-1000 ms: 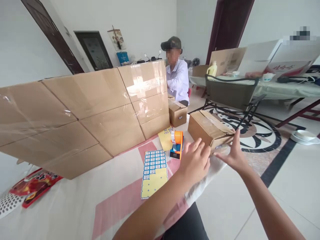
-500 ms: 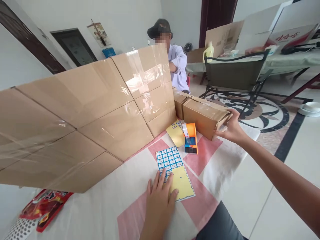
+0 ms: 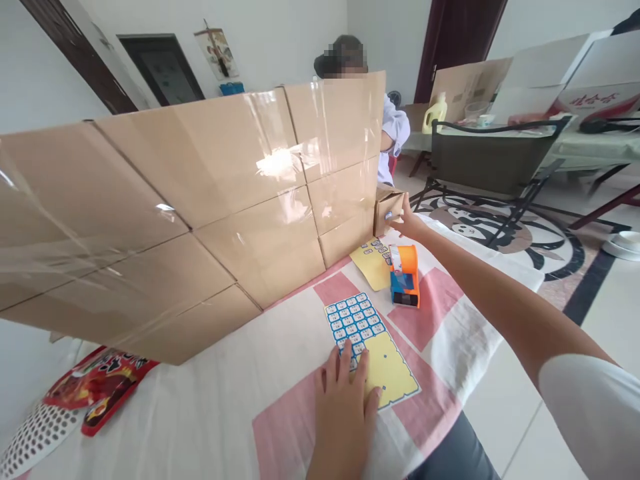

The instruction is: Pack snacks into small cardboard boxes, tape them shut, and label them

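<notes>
My left hand (image 3: 345, 403) lies flat, fingers spread, on the lower left of a yellow sheet of blue-framed stickers (image 3: 393, 367). My right hand (image 3: 411, 221) reaches forward and grips the near end of a brown cardboard box (image 3: 383, 212), beside the right edge of a tall taped cardboard panel (image 3: 225, 167). Most of the box is hidden behind that panel. An orange and blue tape dispenser (image 3: 405, 280) stands between the sticker sheet and the box. Next to it lies another yellow sheet (image 3: 371, 268) with a few small stickers on it, partly covered.
Behind the panel sits a person (image 3: 396, 127) in a light shirt and dark cap. A red food packet (image 3: 100, 380) and a white perforated basket (image 3: 37, 433) are at left. A folding chair (image 3: 493, 157) stands at the right, before another table holding a yellow jug (image 3: 435, 112).
My right hand has pushed the box forward and left, so more of it is behind the panel. My left hand stays on the sticker sheet. The view has shifted slightly.
</notes>
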Demonstrator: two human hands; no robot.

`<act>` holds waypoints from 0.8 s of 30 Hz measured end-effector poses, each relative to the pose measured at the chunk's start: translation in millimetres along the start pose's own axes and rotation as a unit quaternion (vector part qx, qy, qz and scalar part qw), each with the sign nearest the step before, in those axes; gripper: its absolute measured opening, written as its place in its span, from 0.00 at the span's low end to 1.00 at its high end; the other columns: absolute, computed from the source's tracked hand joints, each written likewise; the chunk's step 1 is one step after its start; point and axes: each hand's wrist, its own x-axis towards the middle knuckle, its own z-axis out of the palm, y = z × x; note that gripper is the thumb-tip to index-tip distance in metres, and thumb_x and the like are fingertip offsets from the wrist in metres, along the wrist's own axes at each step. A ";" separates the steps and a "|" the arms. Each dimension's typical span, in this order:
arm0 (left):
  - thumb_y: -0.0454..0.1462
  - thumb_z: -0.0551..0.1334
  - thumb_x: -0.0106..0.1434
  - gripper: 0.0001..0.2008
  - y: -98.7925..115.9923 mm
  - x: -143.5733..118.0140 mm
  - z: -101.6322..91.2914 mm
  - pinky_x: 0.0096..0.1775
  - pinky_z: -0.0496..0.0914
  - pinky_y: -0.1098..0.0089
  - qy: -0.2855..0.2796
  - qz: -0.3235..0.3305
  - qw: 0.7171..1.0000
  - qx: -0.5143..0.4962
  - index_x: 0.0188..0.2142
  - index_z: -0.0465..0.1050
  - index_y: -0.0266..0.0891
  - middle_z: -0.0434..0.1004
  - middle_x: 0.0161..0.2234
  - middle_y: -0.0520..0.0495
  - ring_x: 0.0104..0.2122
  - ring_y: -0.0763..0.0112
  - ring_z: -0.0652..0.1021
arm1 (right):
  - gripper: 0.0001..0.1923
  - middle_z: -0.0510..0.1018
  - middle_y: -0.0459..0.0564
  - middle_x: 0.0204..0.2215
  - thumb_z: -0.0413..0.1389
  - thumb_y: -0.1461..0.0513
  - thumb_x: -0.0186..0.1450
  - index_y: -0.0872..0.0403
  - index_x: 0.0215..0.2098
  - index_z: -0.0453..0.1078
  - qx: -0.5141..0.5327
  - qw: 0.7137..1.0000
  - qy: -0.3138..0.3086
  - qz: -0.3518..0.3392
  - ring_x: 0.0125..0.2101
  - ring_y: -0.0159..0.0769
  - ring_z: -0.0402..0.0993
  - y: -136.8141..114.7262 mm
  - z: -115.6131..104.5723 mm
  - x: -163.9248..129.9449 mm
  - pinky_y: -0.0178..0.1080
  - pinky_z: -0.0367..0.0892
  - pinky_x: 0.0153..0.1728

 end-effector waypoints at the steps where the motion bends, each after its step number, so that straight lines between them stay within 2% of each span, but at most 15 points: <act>1: 0.43 0.57 0.71 0.25 -0.6 -0.9 0.9 0.56 0.66 0.44 0.009 0.000 1.000 -0.003 0.67 0.66 0.57 0.65 0.69 0.49 0.64 0.45 0.68 | 0.46 0.77 0.71 0.55 0.56 0.51 0.67 0.62 0.75 0.45 0.010 1.000 -0.010 0.012 0.35 0.35 0.81 1.5 -3.7 -8.7 0.42 0.73 0.41; 4: 0.46 0.59 0.70 0.24 -0.3 -3.3 4.3 0.55 0.65 0.45 0.026 -0.011 0.999 -0.021 0.65 0.69 0.58 0.73 0.63 0.46 0.58 0.46 0.71 | 0.45 0.72 0.72 0.61 0.55 0.51 0.68 0.57 0.76 0.44 0.011 0.999 -0.011 0.041 0.40 0.42 0.82 4.6 -28.5 -56.7 0.45 0.76 0.39; 6: 0.49 0.61 0.69 0.22 1.9 -4.4 6.4 0.53 0.66 0.46 0.032 -0.026 0.999 -0.030 0.62 0.72 0.59 0.77 0.57 0.45 0.53 0.48 0.74 | 0.37 0.75 0.62 0.61 0.54 0.50 0.70 0.50 0.73 0.53 0.006 0.999 0.039 0.003 0.45 0.45 0.81 2.5 -50.2 -101.1 0.51 0.76 0.46; 7: 0.49 0.62 0.68 0.22 3.3 -4.7 7.2 0.52 0.66 0.47 0.035 -0.032 0.998 -0.031 0.61 0.73 0.58 0.78 0.54 0.45 0.51 0.49 0.74 | 0.33 0.77 0.59 0.59 0.54 0.50 0.70 0.48 0.70 0.58 -0.009 0.999 0.042 -0.007 0.46 0.47 0.81 -0.1 -60.2 -123.1 0.54 0.75 0.50; 9: 0.49 0.62 0.68 0.21 6.2 -4.9 8.0 0.52 0.66 0.48 0.041 -0.039 0.998 -0.028 0.60 0.74 0.57 0.78 0.53 0.44 0.50 0.50 0.74 | 0.24 0.79 0.56 0.56 0.50 0.48 0.73 0.46 0.62 0.70 -0.024 0.999 -0.038 0.001 0.53 0.50 0.78 -7.0 -75.2 -159.8 0.56 0.70 0.58; 11: 0.48 0.62 0.68 0.22 8.3 -4.6 7.2 0.53 0.65 0.48 0.039 -0.042 0.998 -0.025 0.61 0.74 0.56 0.77 0.54 0.43 0.51 0.50 0.74 | 0.24 0.78 0.54 0.59 0.46 0.45 0.74 0.44 0.59 0.73 -0.017 0.991 -0.131 0.014 0.60 0.53 0.72 -13.1 -82.3 -181.3 0.56 0.66 0.62; 12: 0.48 0.62 0.68 0.23 9.1 -4.4 5.9 0.53 0.66 0.48 0.035 -0.042 0.998 -0.025 0.61 0.73 0.56 0.77 0.54 0.43 0.51 0.50 0.74 | 0.25 0.76 0.53 0.61 0.47 0.44 0.73 0.43 0.61 0.71 -0.008 0.986 -0.168 0.010 0.63 0.54 0.70 -14.9 -83.0 -186.1 0.56 0.66 0.63; 14: 0.49 0.62 0.68 0.24 9.9 -3.8 1.5 0.53 0.66 0.48 0.018 -0.035 0.999 -0.028 0.62 0.73 0.55 0.76 0.54 0.42 0.51 0.49 0.73 | 0.32 0.71 0.53 0.65 0.53 0.41 0.68 0.42 0.66 0.64 0.004 0.976 -0.219 -0.015 0.64 0.56 0.68 -15.3 -80.3 -187.0 0.55 0.68 0.61; 16: 0.50 0.61 0.69 0.24 10.0 -2.9 -5.0 0.54 0.67 0.48 -0.001 -0.025 0.999 -0.034 0.63 0.72 0.54 0.76 0.55 0.42 0.52 0.49 0.73 | 0.38 0.72 0.55 0.63 0.62 0.45 0.61 0.42 0.67 0.62 -0.012 0.967 -0.252 -0.039 0.60 0.58 0.72 -12.7 -74.1 -180.6 0.54 0.72 0.57; 17: 0.50 0.60 0.69 0.24 9.8 -2.4 -8.8 0.55 0.68 0.47 -0.010 -0.023 0.999 -0.039 0.63 0.71 0.53 0.75 0.56 0.42 0.53 0.49 0.73 | 0.38 0.74 0.55 0.61 0.63 0.48 0.59 0.42 0.65 0.63 -0.027 0.966 -0.253 -0.043 0.58 0.58 0.74 -10.7 -70.3 -176.2 0.54 0.73 0.56; 20: 0.49 0.60 0.70 0.24 9.0 -0.9 -21.0 0.57 0.68 0.45 -0.039 -0.039 0.996 -0.067 0.63 0.72 0.52 0.74 0.58 0.42 0.55 0.47 0.73 | 0.29 0.80 0.54 0.50 0.59 0.58 0.55 0.47 0.56 0.69 -0.053 0.981 -0.185 -0.017 0.50 0.55 0.78 -3.4 -59.4 -162.2 0.54 0.74 0.51; 22: 0.49 0.60 0.70 0.22 8.1 -0.5 -28.1 0.59 0.68 0.43 -0.067 -0.053 0.992 -0.090 0.61 0.73 0.52 0.73 0.60 0.42 0.58 0.46 0.72 | 0.29 0.80 0.54 0.46 0.56 0.59 0.53 0.49 0.53 0.70 -0.064 0.991 -0.115 0.012 0.45 0.54 0.78 1.4 -52.9 -154.1 0.53 0.74 0.47; 24: 0.48 0.60 0.70 0.19 7.2 -0.5 -32.6 0.61 0.65 0.41 -0.093 -0.058 0.988 -0.107 0.58 0.75 0.50 0.71 0.63 0.42 0.63 0.45 0.69 | 0.29 0.78 0.55 0.46 0.56 0.58 0.53 0.51 0.55 0.69 -0.097 0.993 -0.064 0.028 0.45 0.54 0.77 4.9 -45.9 -148.1 0.54 0.73 0.48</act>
